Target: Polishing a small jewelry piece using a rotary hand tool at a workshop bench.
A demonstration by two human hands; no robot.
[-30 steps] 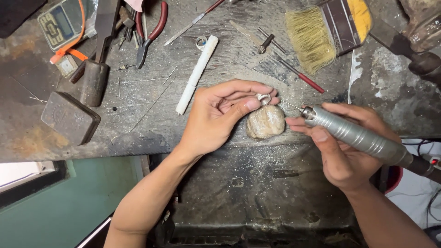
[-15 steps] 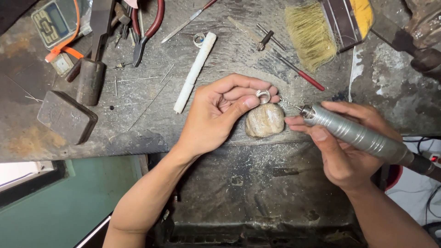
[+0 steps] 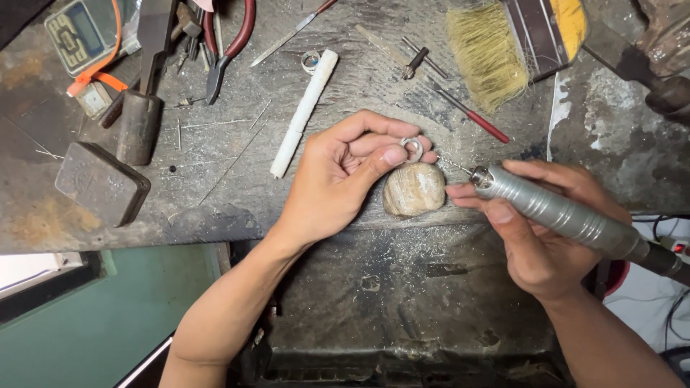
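Observation:
My left hand point(image 3: 343, 176) pinches a small silver ring point(image 3: 412, 149) between thumb and fingertips, just above a rounded wooden bench peg point(image 3: 414, 190) at the edge of the worn grey workbench point(image 3: 237, 179). My right hand point(image 3: 535, 226) grips a grey ribbed rotary handpiece point(image 3: 557, 212) like a pen. Its thin bit points left toward the ring and stops a short way from it.
A white stick point(image 3: 304, 111) lies left of my left hand. Red-handled pliers point(image 3: 226, 43), a small scale point(image 3: 77, 36), a hammer head point(image 3: 139, 126) and a metal block point(image 3: 102, 183) sit at the left. A straw brush point(image 3: 503, 43) and a red-tipped tool point(image 3: 471, 115) lie at the back.
My left hand has raised the ring slightly off the peg. The view has shifted a little; the handpiece stays about where it was.

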